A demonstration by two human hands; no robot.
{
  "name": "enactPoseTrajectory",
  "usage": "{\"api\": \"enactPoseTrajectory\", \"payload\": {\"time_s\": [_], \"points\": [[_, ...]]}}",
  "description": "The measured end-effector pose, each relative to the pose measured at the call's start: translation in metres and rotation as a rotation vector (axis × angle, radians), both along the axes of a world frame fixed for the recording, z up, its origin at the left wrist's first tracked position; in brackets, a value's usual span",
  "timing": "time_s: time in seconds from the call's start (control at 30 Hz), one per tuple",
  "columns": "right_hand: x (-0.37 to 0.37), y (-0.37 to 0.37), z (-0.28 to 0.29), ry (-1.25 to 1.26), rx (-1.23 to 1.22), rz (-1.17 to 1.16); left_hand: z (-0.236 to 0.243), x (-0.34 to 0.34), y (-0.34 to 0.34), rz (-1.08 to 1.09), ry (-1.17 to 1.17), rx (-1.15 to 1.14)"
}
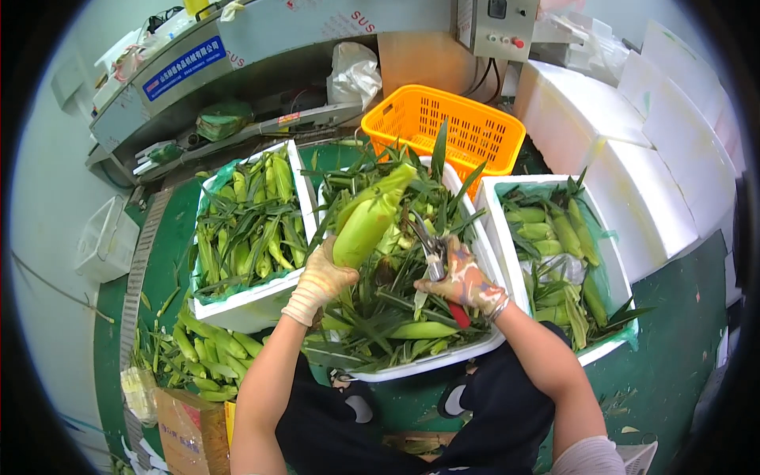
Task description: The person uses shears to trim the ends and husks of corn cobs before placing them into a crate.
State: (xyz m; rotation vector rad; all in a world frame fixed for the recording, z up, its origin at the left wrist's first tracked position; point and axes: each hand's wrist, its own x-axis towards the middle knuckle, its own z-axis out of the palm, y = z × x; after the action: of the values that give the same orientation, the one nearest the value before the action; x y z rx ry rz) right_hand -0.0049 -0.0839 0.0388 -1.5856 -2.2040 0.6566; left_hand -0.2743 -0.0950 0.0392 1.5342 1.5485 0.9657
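Note:
My left hand, in a striped pale glove, grips an ear of corn in its green husk, tilted with the tip up and to the right. In my right hand, gloved in a mottled pattern, is a pair of pruning shears with a red handle. The metal blades point up and left, close to the corn but apart from it. Below both hands, a white tub between my knees is heaped with leaves, husk trimmings and a few ears.
White foam boxes of corn stand left and right. Behind the tub sits an orange crate. Loose corn and a cardboard box lie lower left. Stacked foam boxes and a steel machine bound the back.

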Motion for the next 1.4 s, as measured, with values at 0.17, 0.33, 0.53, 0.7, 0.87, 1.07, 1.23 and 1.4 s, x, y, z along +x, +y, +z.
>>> {"api": "enactPoseTrajectory", "payload": {"time_s": [0.17, 0.33, 0.53, 0.7, 0.87, 1.07, 1.23, 1.4], "points": [[-0.006, 0.017, 0.006, 0.221, -0.090, 0.128, 0.005, 0.011, -0.019, -0.004, 0.418, -0.169], [-0.005, 0.016, 0.010, 0.072, -0.245, 0.262, -0.005, -0.012, -0.029, -0.030, 0.530, -0.171], [0.005, -0.004, -0.006, 0.113, -0.431, 0.185, 0.024, -0.047, -0.023, -0.043, 0.871, -0.006], [-0.019, -0.015, -0.002, 0.153, -0.147, 0.225, 0.031, -0.015, -0.019, -0.521, 0.884, 0.186], [-0.027, -0.007, -0.038, 0.298, -0.175, 0.166, 0.042, 0.026, -0.003, -0.189, 0.887, 0.743], [-0.029, -0.011, -0.033, 1.365, -0.922, 0.052, -0.004, 0.050, 0.003, 0.148, 0.101, 0.159], [-0.027, -0.024, -0.026, 0.876, -0.673, 0.250, -0.004, 0.058, -0.003, 0.013, -0.312, -0.193], [0.002, -0.009, -0.014, 0.265, -0.400, 0.272, -0.003, 0.026, -0.009, -0.035, 0.277, -0.113]]}}
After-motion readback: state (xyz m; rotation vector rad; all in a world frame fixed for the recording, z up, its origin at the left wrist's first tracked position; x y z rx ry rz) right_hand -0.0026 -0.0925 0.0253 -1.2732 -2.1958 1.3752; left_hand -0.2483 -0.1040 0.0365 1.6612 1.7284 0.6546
